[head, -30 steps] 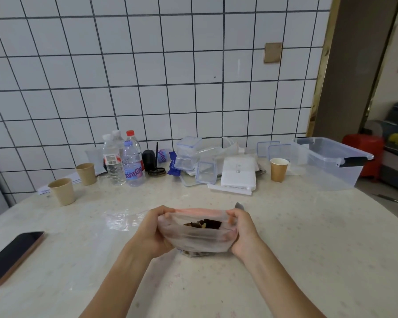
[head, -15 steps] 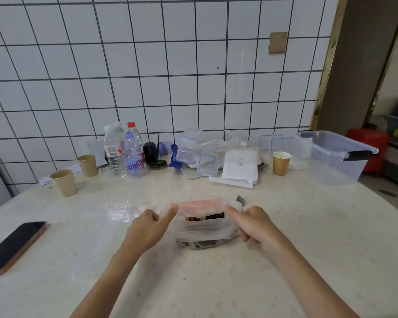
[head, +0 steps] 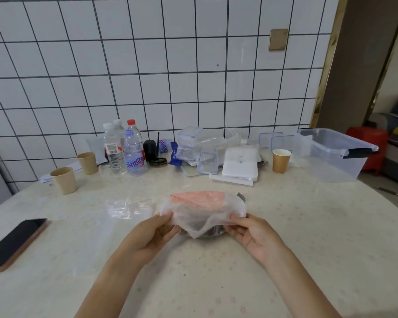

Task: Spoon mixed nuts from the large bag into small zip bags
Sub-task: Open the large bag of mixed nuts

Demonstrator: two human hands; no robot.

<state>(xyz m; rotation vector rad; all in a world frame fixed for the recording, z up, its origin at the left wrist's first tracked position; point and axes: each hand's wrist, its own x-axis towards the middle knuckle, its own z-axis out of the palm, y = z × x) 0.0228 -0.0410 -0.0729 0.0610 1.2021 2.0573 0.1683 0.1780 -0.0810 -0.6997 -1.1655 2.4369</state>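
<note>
Both hands pinch large bag's folded-over mouth, mid-table.
Left hand (head: 147, 235) and right hand (head: 251, 235) pinch the large bag (head: 202, 210) rim; soft, floppy film, bottom-heavy nuts, hold rim corners. Small zip bag (head: 129, 206) just left, spoon (head: 241, 196) behind.

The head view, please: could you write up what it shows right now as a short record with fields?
left hand: pinches the near left edge of the bag
right hand: pinches the near right edge of the bag
bag: translucent with a pink band, on the table, folded over, dark contents faint underneath
clear small bag: flat on the table, left of the bag
phone: face up, far left
paper cups: two at back left, one at back right
</note>
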